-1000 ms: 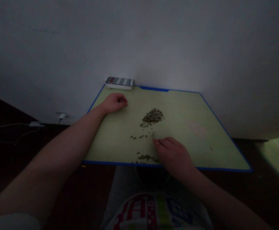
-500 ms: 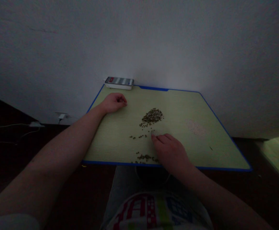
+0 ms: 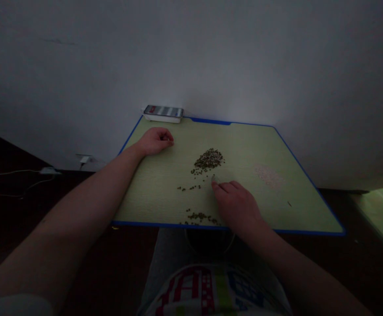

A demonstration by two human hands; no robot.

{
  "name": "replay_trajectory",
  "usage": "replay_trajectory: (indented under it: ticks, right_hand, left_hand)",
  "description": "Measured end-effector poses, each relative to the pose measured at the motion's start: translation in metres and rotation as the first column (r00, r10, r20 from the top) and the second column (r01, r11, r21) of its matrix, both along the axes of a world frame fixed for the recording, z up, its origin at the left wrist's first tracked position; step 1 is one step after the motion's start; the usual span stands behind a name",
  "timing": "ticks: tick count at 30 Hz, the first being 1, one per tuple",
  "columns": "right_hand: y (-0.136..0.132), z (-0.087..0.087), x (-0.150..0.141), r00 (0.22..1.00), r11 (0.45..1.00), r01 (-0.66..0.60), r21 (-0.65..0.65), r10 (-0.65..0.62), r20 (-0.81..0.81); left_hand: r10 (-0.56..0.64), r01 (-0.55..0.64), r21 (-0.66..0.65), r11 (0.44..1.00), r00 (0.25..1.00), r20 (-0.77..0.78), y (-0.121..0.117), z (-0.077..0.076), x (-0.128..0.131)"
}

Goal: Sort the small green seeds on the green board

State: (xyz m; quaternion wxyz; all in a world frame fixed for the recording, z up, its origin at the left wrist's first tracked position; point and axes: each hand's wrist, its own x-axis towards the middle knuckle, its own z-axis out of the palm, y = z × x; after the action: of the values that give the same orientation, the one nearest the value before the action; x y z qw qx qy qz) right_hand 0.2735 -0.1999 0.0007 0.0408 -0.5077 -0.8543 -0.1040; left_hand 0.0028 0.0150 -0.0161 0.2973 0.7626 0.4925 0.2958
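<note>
My left hand (image 3: pixel 156 141) rests on the left of a pale yellow-green tabletop (image 3: pixel 244 145), fingers curled toward the thumb; whatever lies inside, if anything, is hidden. My right hand (image 3: pixel 235 199) is closed with its fingertips low at the board, just below a heap of small dark greenish-brown grains (image 3: pixel 209 159) mixed with pale ones. Something pale shows at its fingertip, too small to name. Scattered grains (image 3: pixel 189 188) lie left of it, and a smaller group of dark grains (image 3: pixel 201 216) sits along the near edge. To the right spreads a thin patch of pale grains (image 3: pixel 269 174).
A phone (image 3: pixel 164 110) lies on a white box (image 3: pixel 163 118) at the far left corner, against the wall (image 3: pixel 227 57). Blue trim borders the tabletop. Beneath its near edge is a dark round container (image 3: pixel 209 241). A plug and cables (image 3: pixel 49 171) are at the left.
My right hand has shifted slightly right, its fingertips moving a little away from the scattered grains. My left hand and the heap stay about the same.
</note>
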Motion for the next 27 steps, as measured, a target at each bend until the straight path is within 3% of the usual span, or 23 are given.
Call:
replay_trajectory:
  ticks: [7, 15, 17, 20, 23, 27]
  right_hand:
    - [0.014, 0.002, 0.003, 0.991, 0.992, 0.123, 0.004, -0.123, 0.061]
    - [0.027, 0.007, 0.055, 0.93, 0.936, 0.348, 0.057, -0.352, 0.108]
    - [0.024, 0.005, 0.063, 0.945, 0.946, 0.32, 0.052, -0.322, 0.056]
    - [0.018, -0.002, 0.064, 0.989, 0.988, 0.144, 0.049, -0.142, -0.049]
    - [0.019, -0.006, 0.056, 0.991, 0.997, -0.005, 0.073, 0.015, -0.136]
    - [0.033, -0.001, 0.046, 0.978, 0.998, -0.051, 0.032, 0.056, -0.2]
  left_hand:
    - [-0.013, 0.013, 0.011, 1.0, 1.0, 0.01, 0.001, -0.002, -0.001]
    - [-0.014, 0.014, -0.006, 1.0, 0.999, 0.029, 0.001, -0.002, 0.0]
    - [-0.011, 0.011, -0.005, 1.0, 1.0, 0.017, 0.0, -0.001, 0.0]
    - [-0.008, 0.008, -0.021, 1.0, 1.0, 0.008, -0.001, 0.001, 0.001]
    - [-0.006, 0.006, -0.018, 1.0, 1.0, 0.015, -0.002, 0.001, 0.001]
    - [0.006, -0.006, -0.015, 1.0, 1.0, 0.013, 0.0, 0.0, 0.0]
